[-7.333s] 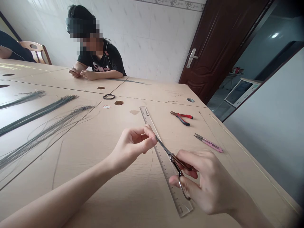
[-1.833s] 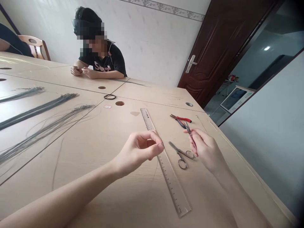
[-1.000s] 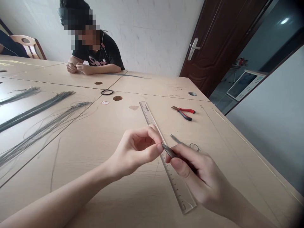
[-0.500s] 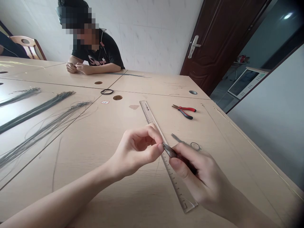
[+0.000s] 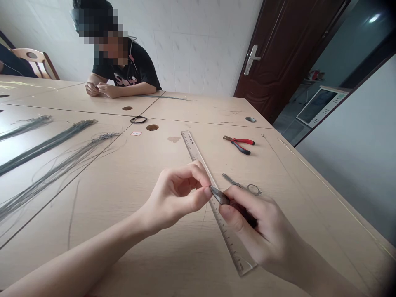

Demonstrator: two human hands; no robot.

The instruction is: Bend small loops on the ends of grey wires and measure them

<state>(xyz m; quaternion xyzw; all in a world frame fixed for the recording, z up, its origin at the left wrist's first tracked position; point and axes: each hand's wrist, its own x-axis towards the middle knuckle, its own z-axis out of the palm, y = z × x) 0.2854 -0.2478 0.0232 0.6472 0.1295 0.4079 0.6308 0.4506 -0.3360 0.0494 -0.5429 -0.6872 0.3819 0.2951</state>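
Observation:
My left hand (image 5: 182, 194) pinches a thin wire (image 5: 204, 212) between thumb and forefinger. Its loose end hangs down below the fingertips, faint against the wood. In my right hand (image 5: 256, 231) is a pair of pliers (image 5: 220, 196), the dark metal jaws pointing left. The jaw tips meet the wire at my left fingertips; most of the handles are hidden in the palm. Under both hands a clear ruler (image 5: 227, 235) lies slanting across the table. Just beyond my right hand rest small scissors (image 5: 236, 182) with a ring handle.
Red-and-black pliers (image 5: 239, 142) lie farther back. Bundles of grey wire (image 5: 58, 142) spread on the left. A black ring (image 5: 138, 119), a small label (image 5: 136, 133) and a tape roll (image 5: 250, 119) sit toward the back. Another person (image 5: 123, 78) leans on the far side.
Almost nothing differs. The whole view has shifted very slightly, while both hands keep the same hold on the wire and the pliers.

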